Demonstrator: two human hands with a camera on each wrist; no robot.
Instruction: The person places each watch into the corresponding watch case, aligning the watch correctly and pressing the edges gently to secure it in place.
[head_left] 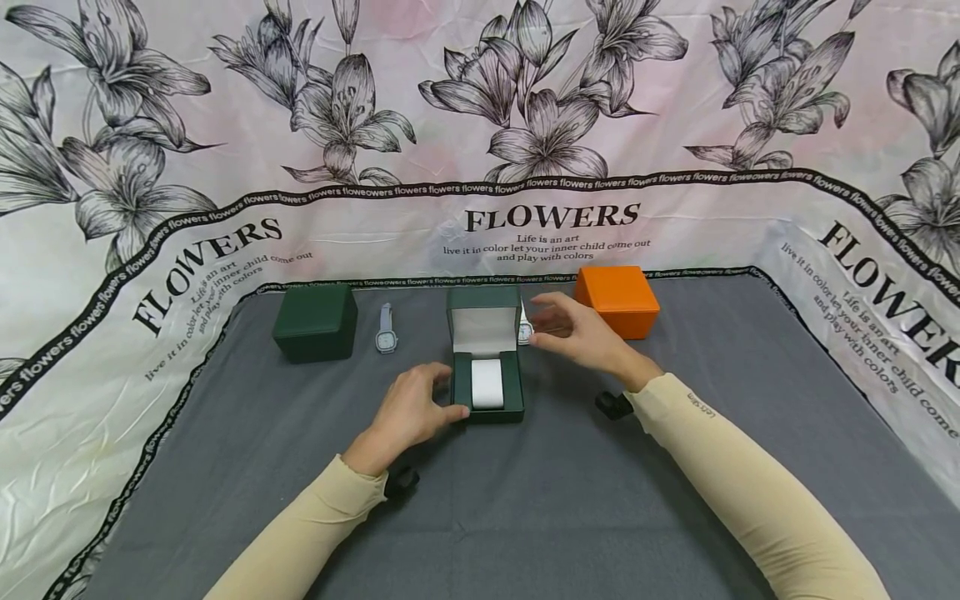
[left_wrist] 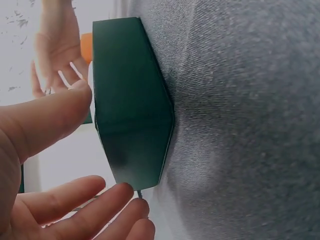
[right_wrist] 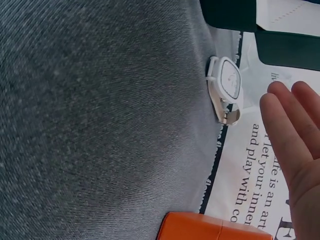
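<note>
An open green watch box [head_left: 512,387] stands mid-table, its lid raised, with a white cushion [head_left: 487,383] inside. My left hand [head_left: 411,408] is at the box's left side. Its thumb lies at the front corner, and in the left wrist view its loosely extended fingers [left_wrist: 112,207] reach the box's lower end. My right hand [head_left: 577,333] hovers right of the raised lid, fingers apart and holding nothing. Close by its fingertips, a white-strapped watch [right_wrist: 227,87] lies on the cloth, partly hidden by the hand in the head view.
Left of the open box lie a second watch [head_left: 386,333] with a pale strap and a closed green box [head_left: 315,323]. An orange box [head_left: 618,302] stands behind my right hand. Grey cloth [head_left: 540,517] covers the table, and a flower-printed sheet [head_left: 555,150] hangs behind.
</note>
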